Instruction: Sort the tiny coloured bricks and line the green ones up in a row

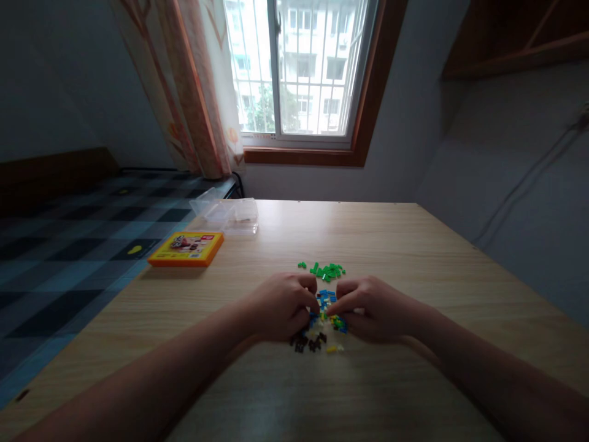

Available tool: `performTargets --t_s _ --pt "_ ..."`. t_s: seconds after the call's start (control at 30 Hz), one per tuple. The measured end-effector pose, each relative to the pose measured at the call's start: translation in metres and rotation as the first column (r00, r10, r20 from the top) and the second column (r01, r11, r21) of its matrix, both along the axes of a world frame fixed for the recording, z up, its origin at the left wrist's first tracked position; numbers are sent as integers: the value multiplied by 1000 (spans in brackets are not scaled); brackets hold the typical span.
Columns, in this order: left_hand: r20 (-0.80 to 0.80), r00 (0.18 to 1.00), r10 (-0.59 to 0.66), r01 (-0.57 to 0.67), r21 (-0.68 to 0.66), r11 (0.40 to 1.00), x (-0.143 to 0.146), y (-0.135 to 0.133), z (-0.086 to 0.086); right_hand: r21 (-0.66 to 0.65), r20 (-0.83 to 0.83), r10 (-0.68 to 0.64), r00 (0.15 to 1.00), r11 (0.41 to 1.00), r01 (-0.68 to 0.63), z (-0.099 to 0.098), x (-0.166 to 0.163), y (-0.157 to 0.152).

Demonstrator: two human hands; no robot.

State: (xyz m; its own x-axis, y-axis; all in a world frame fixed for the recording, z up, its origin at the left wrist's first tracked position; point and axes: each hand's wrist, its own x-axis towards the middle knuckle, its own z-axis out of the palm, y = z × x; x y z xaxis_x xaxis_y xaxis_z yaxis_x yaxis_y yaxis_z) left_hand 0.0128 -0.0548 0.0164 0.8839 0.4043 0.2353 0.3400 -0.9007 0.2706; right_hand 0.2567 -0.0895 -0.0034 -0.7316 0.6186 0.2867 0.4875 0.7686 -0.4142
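Both hands are over a pile of small toy building bricks on the wooden table. My left hand (288, 306) is at the pile's left side, its fingers curled and the index finger bent down close to the thumb. Whatever may lie between those fingertips is hidden. My right hand (368, 307) is opposite, its index finger stretched into the mixed bricks and its thumb apart from it. Blue bricks (327, 296) show between the hands. Dark brown bricks (315, 345) and a yellow brick (331, 349) lie on the near side. Green bricks (329, 271) form a separate group beyond the hands.
A yellow and orange box (186, 250) lies at the table's left edge. Behind it stands a clear plastic case (234, 215) with its lid raised. A bed with a checked cover (92, 227) adjoins the left side of the wooden table (359, 230). A window is ahead.
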Motion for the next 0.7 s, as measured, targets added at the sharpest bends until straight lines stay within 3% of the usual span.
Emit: performTargets --t_s 0.4,0.7 --pt "0 1000 1 -1 66 998 -1 2 -2 -26 -24 78 997 997 -79 0 -5 -1" --pt "-9 1000 -21 22 63 998 2 -2 -2 -4 18 -82 996 997 82 -2 -14 -6"
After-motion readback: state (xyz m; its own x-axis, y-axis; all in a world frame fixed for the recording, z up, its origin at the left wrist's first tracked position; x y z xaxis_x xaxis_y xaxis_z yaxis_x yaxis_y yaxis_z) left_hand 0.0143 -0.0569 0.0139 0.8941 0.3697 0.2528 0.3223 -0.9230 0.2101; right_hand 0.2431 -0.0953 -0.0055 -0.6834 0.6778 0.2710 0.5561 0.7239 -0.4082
